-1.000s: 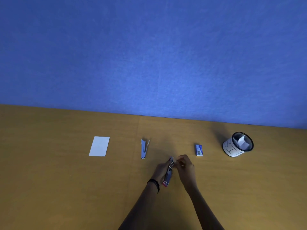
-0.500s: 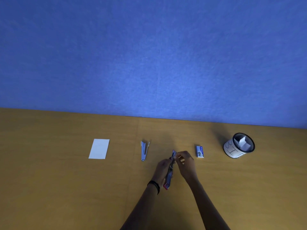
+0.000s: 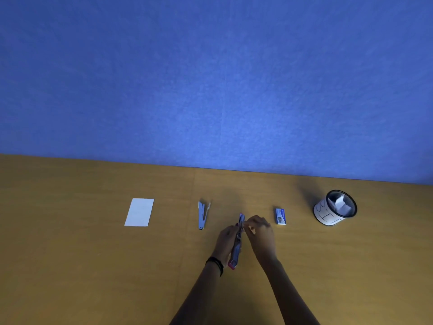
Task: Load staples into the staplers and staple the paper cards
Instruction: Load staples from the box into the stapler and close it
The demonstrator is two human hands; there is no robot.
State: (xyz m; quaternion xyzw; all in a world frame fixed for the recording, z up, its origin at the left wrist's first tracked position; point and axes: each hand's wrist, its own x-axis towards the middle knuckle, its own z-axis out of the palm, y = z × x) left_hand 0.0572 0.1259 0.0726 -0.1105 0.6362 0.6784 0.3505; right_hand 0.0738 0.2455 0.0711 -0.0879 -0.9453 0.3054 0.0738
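Note:
My left hand [image 3: 226, 242] grips a red-ended stapler [image 3: 236, 248] that is swung open and points away from me. My right hand [image 3: 259, 233] pinches at the stapler's far end, near its top; whether a staple strip sits between the fingers is too small to tell. A second blue-grey stapler [image 3: 202, 214] lies open on the wooden table [image 3: 93, 266], left of my hands. A small blue staple box [image 3: 280, 216] lies just right of my right hand. A white paper card [image 3: 139, 212] lies flat further left.
A black mesh cup [image 3: 335, 207] with a white label holds folded white paper at the right. A blue wall [image 3: 210, 78] rises behind the table's far edge.
Both hands have lifted the stapler slightly away from me, and the right fingers have shifted along its far end. Everything else on the table has stayed put.

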